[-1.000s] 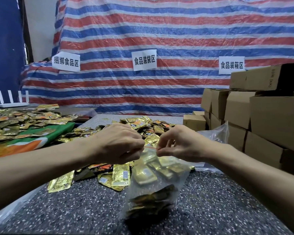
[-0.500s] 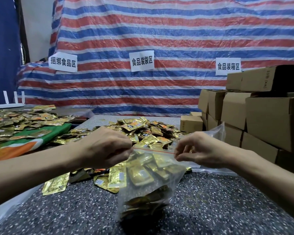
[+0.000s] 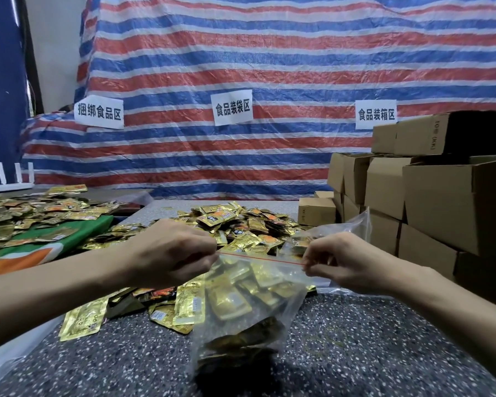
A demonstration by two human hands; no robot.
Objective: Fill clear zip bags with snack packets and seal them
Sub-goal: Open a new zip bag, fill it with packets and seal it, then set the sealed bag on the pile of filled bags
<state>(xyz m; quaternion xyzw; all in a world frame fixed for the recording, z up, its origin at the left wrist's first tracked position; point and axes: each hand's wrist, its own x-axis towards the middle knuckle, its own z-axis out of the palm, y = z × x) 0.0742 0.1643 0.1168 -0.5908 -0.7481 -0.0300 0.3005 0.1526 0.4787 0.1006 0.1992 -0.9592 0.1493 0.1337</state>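
Head view, centre: pinches the left end of a clear zip bag [image 3: 241,333] with the left hand [image 3: 169,253], fingers curled tight onto the red zip strip [image 3: 261,258]. Pinches the right end of the same strip with the right hand [image 3: 347,262], thumb and forefinger closed on it, other fingers curled. Holds the strip stretched almost level between both hands, a little lower towards 3 o'clock. Lets the bag hang towards 6 o'clock over the speckled table [image 3: 370,353], stuffed with gold snack packets [image 3: 232,299]; cannot tell whether the seal is fully pressed. Past the hands, at 12 o'clock: heap of loose packets [image 3: 241,222] on the table, spilling towards 7 o'clock beside the bag. At 9 to 10 o'clock: more packets over a green and orange sack [image 3: 98,226], white router [image 3: 6,181] behind. At 3 o'clock: stacked cardboard boxes [image 3: 441,202], an empty clear bag [image 3: 352,224] just before them. Across the back: striped tarp [image 3: 269,67] with three paper signs [image 3: 232,109].
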